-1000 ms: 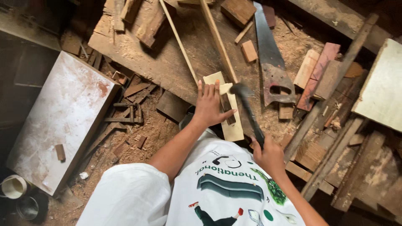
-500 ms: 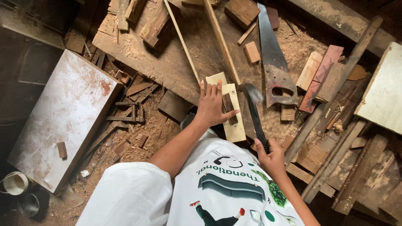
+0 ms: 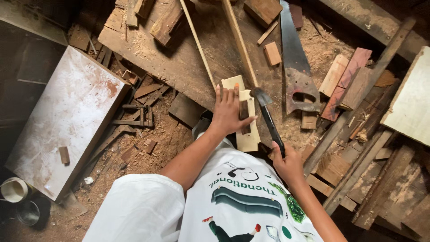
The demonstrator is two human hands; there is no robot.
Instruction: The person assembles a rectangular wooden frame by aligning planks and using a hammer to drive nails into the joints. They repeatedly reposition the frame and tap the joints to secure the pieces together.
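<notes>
From up here I see my left hand (image 3: pixel 228 112) pressed flat, fingers spread, on a pale block (image 3: pixel 244 130) that lies on a big worn plank (image 3: pixel 179 62) in the middle of the scene. It grips nothing — it only pins the block, with a small dark piece (image 3: pixel 244 117) under my thumb, set lengthwise on the block's top.

My right hand (image 3: pixel 286 163) is clenched round the dark handle of a hammer (image 3: pixel 268 118). Its head sits just right of the dark piece, near the block's far end, very close to it; I cannot tell whether it touches.

How far along? I judge the work on the block to be in mid-course: the dark piece is placed and held, the hammer is up against it, yet I can't see a nail or any joint, so whether it is fixed is hidden from me. The block itself looks whole and uncut.

Around it: a handsaw (image 3: pixel 293 58) lies to the right, blade pointing far; 2 thin slats (image 3: pixel 237 40) run far from the block; a white board (image 3: pixel 62 121) lies at the left; offcuts and sawdust cover the floor (image 3: pixel 134 166). A pale cup (image 3: pixel 13 190) stands at the near left.
</notes>
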